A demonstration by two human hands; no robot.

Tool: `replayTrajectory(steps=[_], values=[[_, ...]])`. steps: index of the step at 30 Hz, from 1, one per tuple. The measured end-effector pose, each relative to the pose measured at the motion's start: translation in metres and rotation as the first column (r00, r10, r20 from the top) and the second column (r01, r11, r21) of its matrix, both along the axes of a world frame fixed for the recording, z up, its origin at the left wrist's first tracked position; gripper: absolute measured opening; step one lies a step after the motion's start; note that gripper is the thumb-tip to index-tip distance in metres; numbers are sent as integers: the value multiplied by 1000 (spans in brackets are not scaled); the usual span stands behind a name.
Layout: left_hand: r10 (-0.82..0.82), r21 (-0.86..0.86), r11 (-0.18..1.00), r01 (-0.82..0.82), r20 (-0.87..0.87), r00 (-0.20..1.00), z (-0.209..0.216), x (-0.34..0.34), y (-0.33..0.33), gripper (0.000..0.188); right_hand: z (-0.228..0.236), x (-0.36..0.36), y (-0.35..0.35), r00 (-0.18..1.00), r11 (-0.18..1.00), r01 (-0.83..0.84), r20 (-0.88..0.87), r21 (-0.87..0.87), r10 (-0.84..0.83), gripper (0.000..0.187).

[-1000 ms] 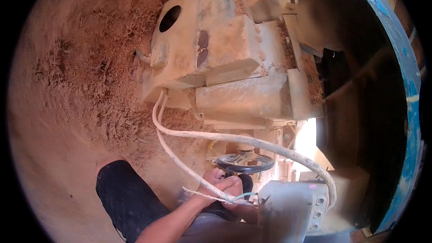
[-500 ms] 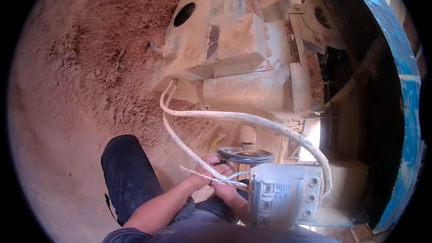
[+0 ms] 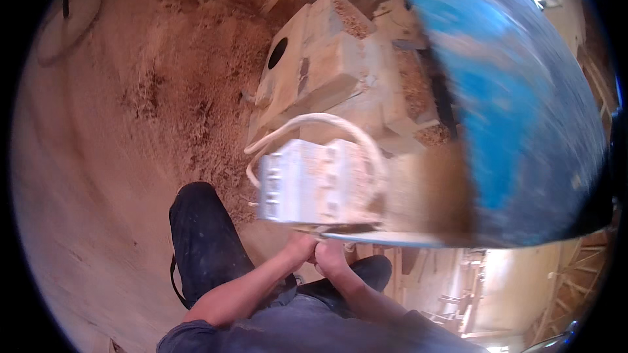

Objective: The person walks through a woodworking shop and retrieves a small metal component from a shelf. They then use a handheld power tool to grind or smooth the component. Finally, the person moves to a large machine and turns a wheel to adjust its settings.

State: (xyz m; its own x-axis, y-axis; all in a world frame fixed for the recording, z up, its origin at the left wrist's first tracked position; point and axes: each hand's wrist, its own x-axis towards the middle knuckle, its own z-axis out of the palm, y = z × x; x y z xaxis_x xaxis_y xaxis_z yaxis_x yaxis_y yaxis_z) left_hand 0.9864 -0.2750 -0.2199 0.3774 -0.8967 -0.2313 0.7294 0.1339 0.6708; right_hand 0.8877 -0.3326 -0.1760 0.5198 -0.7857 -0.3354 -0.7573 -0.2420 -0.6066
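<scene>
My left hand and my right hand are close together, just below a grey electrical switch unit. Both look closed, with fingers curled inward. The unit's lower edge hides their fingertips and whatever they hold. Terminal recesses line the unit, and sawdust lies on its face. A thick, dusty pale cable loops over the unit from behind, its ends out of sight.
Beyond the unit stands a dust-covered machine housing with a round dark hole. A large blue-painted panel fills the right side. Reddish sawdust covers the floor at left. My knee is bent beside my left forearm.
The view has shifted, so the switch unit appears farther up and left, and the blue panel looms larger. My hands remain together; the wire ends seen beside them earlier are now hidden.
</scene>
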Motion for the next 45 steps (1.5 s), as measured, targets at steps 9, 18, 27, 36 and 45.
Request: replayTrajectory(steps=[9,18,27,36,45], values=[[-148,151,982,109,275,950,14,-64,-95,30,-35,-67,-107,848,979,29,514,200,-130,16],[-286,-3,958,286,-24,958,121,-16,-57,21,138,2,-34,868,976,133,455,173,-199,14],[-63,216,975,59,15,998,50,8,-10,22,-27,23,0,800,979,-22,590,204,-105,26],[-107,247,962,119,-61,992,30,-2,-24,25,-22,25,-25,735,822,73,526,564,-427,25],[-82,211,974,77,14,997,91,26,2,23,75,48,9,778,852,179,459,491,-428,28]])
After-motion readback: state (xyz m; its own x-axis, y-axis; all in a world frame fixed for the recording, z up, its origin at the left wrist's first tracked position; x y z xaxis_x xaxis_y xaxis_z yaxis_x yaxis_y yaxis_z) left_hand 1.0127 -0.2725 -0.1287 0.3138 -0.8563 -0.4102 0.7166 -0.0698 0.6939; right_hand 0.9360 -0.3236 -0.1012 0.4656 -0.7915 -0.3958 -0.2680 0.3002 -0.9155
